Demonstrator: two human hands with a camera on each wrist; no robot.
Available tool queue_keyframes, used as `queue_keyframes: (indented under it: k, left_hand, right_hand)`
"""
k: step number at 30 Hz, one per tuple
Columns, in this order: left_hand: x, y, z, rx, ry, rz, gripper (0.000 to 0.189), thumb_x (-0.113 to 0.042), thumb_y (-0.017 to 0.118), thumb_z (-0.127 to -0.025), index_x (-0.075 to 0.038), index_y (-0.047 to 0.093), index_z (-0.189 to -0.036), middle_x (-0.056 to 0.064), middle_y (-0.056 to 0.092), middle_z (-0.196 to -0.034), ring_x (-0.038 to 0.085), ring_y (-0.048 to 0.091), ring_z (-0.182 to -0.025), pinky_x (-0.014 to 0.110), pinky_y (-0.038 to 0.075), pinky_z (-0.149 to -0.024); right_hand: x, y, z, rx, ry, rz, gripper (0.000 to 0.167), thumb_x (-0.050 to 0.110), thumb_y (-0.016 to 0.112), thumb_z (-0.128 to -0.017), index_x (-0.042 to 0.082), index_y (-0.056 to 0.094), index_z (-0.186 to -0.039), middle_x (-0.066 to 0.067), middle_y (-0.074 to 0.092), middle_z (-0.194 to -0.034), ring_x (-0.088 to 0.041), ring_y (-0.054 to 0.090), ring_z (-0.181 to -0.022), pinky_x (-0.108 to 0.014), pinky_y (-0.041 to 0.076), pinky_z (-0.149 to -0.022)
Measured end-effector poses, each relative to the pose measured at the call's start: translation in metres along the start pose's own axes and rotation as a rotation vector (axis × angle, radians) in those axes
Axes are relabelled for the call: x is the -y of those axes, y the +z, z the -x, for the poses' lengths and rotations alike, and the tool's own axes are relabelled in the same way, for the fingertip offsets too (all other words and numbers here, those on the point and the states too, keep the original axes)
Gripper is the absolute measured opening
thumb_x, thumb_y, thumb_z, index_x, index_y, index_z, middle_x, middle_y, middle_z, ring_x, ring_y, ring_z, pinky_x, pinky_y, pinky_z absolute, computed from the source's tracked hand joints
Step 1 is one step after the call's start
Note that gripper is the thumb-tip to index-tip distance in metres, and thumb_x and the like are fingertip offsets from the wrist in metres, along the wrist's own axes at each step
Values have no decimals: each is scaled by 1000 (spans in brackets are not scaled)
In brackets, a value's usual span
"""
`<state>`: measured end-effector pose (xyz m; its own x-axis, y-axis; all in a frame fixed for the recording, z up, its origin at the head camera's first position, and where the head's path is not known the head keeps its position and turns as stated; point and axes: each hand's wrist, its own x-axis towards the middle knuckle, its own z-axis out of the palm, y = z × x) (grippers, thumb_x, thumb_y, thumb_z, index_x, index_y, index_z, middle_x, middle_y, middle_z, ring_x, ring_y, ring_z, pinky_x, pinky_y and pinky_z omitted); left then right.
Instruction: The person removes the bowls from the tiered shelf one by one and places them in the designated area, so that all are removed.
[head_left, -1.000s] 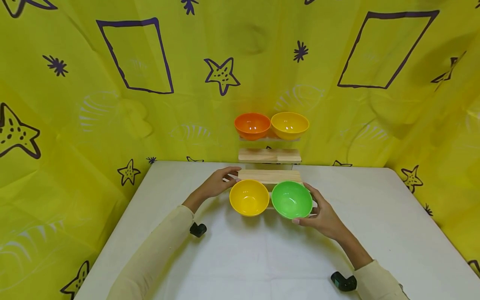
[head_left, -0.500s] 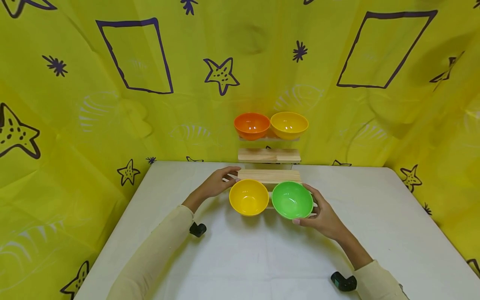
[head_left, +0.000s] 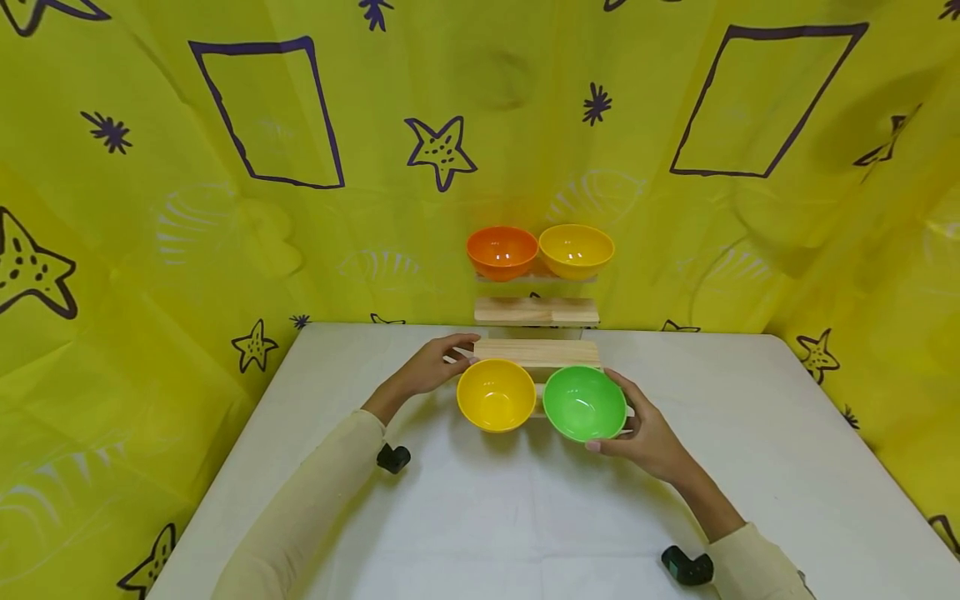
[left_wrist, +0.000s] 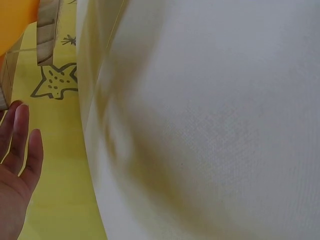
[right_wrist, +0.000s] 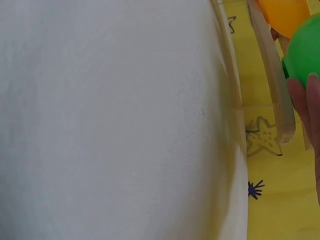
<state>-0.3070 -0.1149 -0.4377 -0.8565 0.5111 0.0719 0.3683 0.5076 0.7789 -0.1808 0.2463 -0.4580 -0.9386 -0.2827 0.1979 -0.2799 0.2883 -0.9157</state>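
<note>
My right hand holds a green bowl, fingers along its far right side and the thumb under its near rim. That bowl is at the front of a stepped wooden stand. Left of it, a small gap away, sits a yellow bowl. My left hand is at the stand's left end, its thumb close by the yellow bowl's rim. In the left wrist view, the left hand's fingers extend toward the wood. The right wrist view shows fingertips against the underside of the green bowl.
An orange bowl and another yellow bowl stand side by side on the stand's top step. Two bare steps lie between the bowl pairs. Behind hangs a yellow patterned curtain. Two black elbow-shaped pieces show beside the sleeves over the white table.
The green bowl has shifted slightly toward the front and right with my right hand, widening its gap to the yellow bowl. My left hand has stayed at the stand.
</note>
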Motion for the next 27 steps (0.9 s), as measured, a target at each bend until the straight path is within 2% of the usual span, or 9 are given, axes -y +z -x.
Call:
queue_keyframes:
  k: [7,16,24,27]
  left_hand:
    - [0,-3,1,20,6,21,47,-18,60,-102,-11,50,-148,16,60,-137,32,63,-117,41,55,-95]
    - [0,-4,2,24,-8,15,47,-17,60,-102,-12,50,-148,15,59,-138,30,63,-118,40,55,-95]
    - [-1,-4,1,33,-10,13,48,-17,61,-101,-12,50,-147,13,58,-141,30,63,-118,38,56,-93]
    - [-1,-4,0,32,-13,8,47,-18,61,-101,-12,51,-147,12,58,-142,29,63,-118,37,56,-92]
  right_hand:
    - [4,-3,3,-11,-2,30,103,0,85,-75,7,24,-158,-27,35,-149,-33,69,-98,-30,60,-73]
    - [6,-7,11,0,-3,56,102,0,86,-74,4,25,-156,-27,34,-148,-21,69,-97,-31,60,-72]
    - [5,-11,23,80,-8,-10,102,-4,83,-75,0,21,-156,-34,29,-148,-15,71,-93,-34,62,-72]
    - [7,-11,28,112,-15,-29,102,-5,83,-75,1,22,-156,-30,31,-147,-13,71,-92,-35,62,-72]
